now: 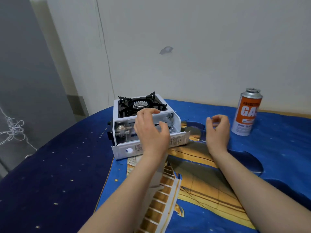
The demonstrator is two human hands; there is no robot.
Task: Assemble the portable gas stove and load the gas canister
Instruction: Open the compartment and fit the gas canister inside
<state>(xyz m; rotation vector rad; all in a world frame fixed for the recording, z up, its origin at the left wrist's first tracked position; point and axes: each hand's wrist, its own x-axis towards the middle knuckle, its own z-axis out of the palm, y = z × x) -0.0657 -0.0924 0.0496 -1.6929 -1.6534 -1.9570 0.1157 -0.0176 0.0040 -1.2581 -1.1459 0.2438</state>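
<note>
A small white portable gas stove [116, 115] stands on the blue patterned cloth, with its black pan support and round burner [140, 105] on top. Its side lid [178, 140] is folded down, so the canister compartment [124, 130] with metal fittings shows. My left hand [151, 130] hovers in front of that compartment, fingers spread, holding nothing. My right hand [218, 130] floats to the right of the stove, fingers loosely curled, empty. An orange and silver gas canister [246, 113] stands upright on the cloth, to the right of my right hand.
The surface is covered by a blue cloth [67, 182] with a yellow building print. A white wall [185, 47] rises just behind the stove and canister. A grey panel and tangled white string [14, 130] are at the left.
</note>
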